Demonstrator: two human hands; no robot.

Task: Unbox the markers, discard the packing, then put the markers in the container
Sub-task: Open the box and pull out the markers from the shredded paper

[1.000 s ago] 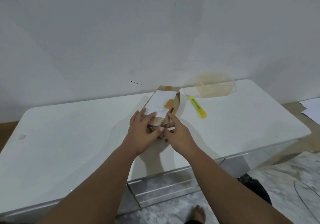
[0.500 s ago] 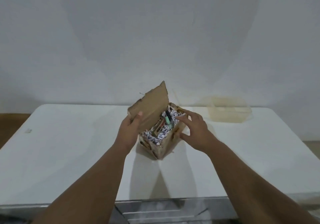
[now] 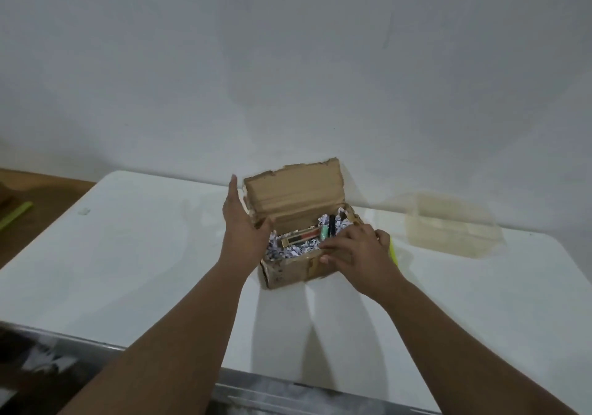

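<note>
A brown cardboard box [image 3: 288,272] stands open on the white table [image 3: 134,254], its lid flap [image 3: 294,195] raised toward the wall. Inside lie markers [image 3: 315,233], among them a red, a green and a black one, bedded in shredded white paper [image 3: 293,251]. My left hand [image 3: 242,225] lies with straight fingers against the box's left side and the flap's edge, thumb on the flap. My right hand [image 3: 358,249] grips the box's near right rim, fingers curled over it. A clear plastic container [image 3: 448,225] sits to the right near the wall.
A yellow utility knife [image 3: 393,249] lies just right of the box, mostly hidden behind my right hand. The wall runs right behind the table. At the far left there is brown floor with a green strip [image 3: 16,216].
The box was shut a second ago; the flap has been lifted fully back and the box turned square to me. My right hand moved onto the front rim.
</note>
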